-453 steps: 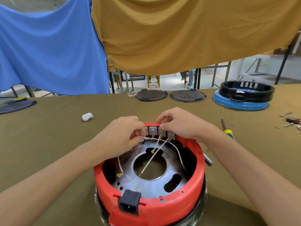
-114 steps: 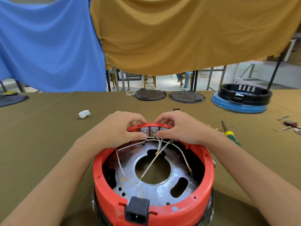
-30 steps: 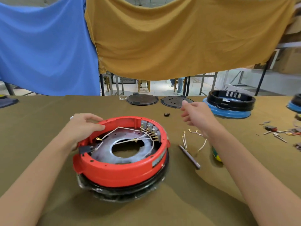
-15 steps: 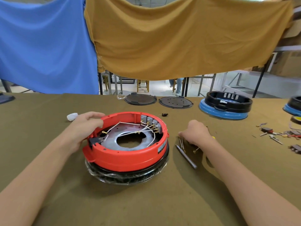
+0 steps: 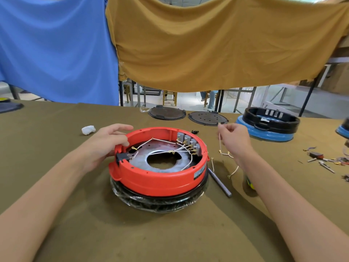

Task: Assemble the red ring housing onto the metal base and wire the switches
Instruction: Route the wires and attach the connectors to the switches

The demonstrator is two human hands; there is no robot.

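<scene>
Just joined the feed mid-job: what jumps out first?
The red ring at table centre, seated on a plastic-wrapped base, left hand resting on its rim. Right hand beside it pinches a wire lifted off the table. Blue and mustard cloths hang behind.

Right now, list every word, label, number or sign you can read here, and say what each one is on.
No text here can be read.
Pale label on the outer wall of the red ring housing, at its right side: printed, but too small and blurred to read.
White tag inside the black ring on the blue base: too small to read.
</scene>
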